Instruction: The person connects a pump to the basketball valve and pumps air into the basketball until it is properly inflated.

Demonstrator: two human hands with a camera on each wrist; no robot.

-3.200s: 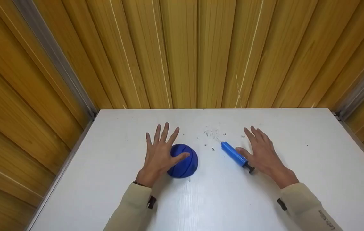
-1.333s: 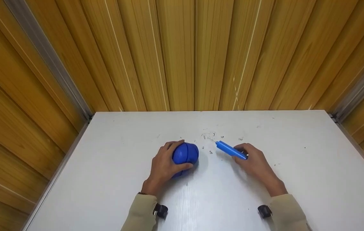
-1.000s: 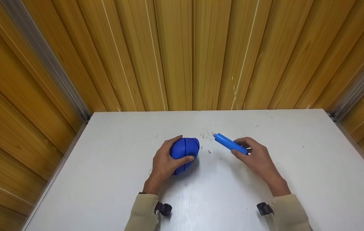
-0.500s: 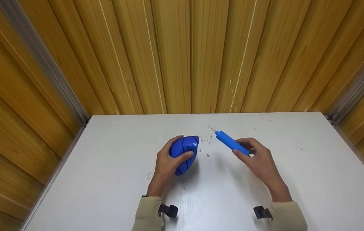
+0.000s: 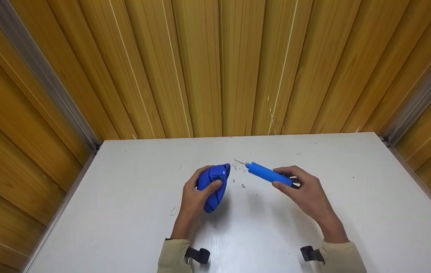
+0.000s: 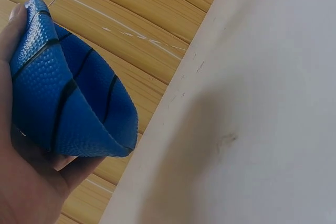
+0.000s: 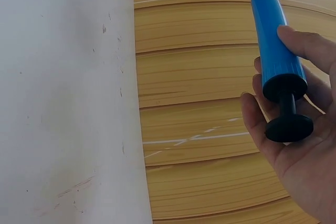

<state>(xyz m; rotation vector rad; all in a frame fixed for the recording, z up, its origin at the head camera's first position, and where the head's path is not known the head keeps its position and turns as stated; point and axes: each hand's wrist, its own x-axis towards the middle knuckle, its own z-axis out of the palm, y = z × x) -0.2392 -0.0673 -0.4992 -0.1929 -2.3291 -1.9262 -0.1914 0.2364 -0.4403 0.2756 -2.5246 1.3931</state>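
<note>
A deflated blue ball (image 5: 215, 189) with black seams, caved in on one side like a bowl, is gripped by my left hand (image 5: 196, 195). In the left wrist view the hollow of the ball (image 6: 68, 93) faces away from the palm. My right hand (image 5: 306, 191) holds a blue hand pump (image 5: 266, 173) by its barrel, thumb on one side and fingers on the other. The pump's thin needle (image 5: 240, 162) points left, close to the ball's upper edge. In the right wrist view the pump's black plunger handle (image 7: 289, 128) is pushed nearly in, close above the palm.
Both hands are over a white table (image 5: 132, 189) with dark scuff marks. Wood-look panel walls (image 5: 200, 68) rise behind it and at both sides, with metal posts at the corners. A black wrist camera (image 5: 199, 255) sits on the left cuff, another (image 5: 307, 253) on the right.
Both hands went from spread open to gripping the ball and the pump. Both things were lifted, the ball turned so it shows side-on, and the needle moved left toward it.
</note>
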